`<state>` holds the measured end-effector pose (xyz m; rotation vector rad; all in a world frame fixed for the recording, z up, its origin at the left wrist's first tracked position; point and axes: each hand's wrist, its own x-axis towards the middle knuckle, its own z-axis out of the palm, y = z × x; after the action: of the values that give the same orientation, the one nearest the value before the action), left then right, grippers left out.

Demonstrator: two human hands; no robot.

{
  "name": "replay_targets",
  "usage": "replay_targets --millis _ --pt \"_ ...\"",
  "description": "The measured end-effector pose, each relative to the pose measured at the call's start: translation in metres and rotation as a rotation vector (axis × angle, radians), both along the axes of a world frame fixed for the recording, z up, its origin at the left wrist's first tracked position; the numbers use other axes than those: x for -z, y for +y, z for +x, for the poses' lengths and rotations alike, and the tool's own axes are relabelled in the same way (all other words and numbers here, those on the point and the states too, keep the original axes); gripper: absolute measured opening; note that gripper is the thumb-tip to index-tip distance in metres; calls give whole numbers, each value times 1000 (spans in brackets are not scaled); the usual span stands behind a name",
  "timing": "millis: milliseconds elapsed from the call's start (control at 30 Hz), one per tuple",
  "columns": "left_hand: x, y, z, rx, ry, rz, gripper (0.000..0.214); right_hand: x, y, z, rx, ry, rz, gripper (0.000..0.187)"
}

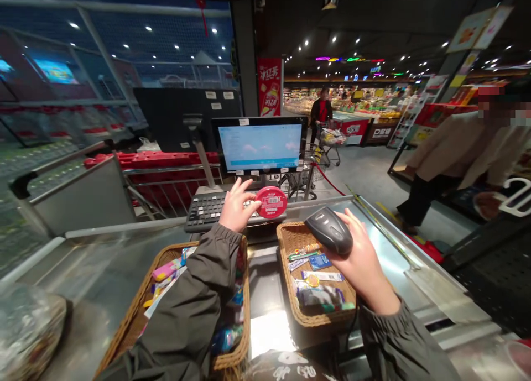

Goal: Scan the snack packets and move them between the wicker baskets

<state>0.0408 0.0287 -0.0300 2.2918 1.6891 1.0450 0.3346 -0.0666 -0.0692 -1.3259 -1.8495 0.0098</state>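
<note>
Between the thumb and fingers of my left hand (238,207) is a round red container (271,203), its flat face with a printed barcode turned toward me. It is held up in front of the keyboard (204,208). My right hand (362,255) is wrapped round a black barcode scanner (329,230), whose head points left toward the red container, with a gap between them. Below the scanner stands a wicker basket (305,319) holding several small packets. Under my left forearm is a larger wicker basket (245,314) with more small packaged goods, partly hidden by my sleeve.
A monitor (261,146) with a lit screen stands behind the keyboard, and a dark display back (186,118) is left of it. A clear plastic bag (31,331) sits at the left on the metal counter (97,259). One person (452,149) stands at the right; another pushes a shopping cart (331,137).
</note>
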Motion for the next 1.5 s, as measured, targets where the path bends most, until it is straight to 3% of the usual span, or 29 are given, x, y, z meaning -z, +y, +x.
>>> replay_targets --millis 300,633,967,1500 --pt "-5 3 -40 -39 -45 86 18 -20 -5 -45 -114 -19 17 41" --pt "-14 2 -71 -69 -114 129 12 -23 -5 -81 -179 -101 52 43" --pt "-9 12 -86 -41 -157 164 15 -24 -11 -95 -161 -104 59 45" --pt "-7 11 -87 -11 -180 154 14 -23 -17 -103 -165 -113 70 46"
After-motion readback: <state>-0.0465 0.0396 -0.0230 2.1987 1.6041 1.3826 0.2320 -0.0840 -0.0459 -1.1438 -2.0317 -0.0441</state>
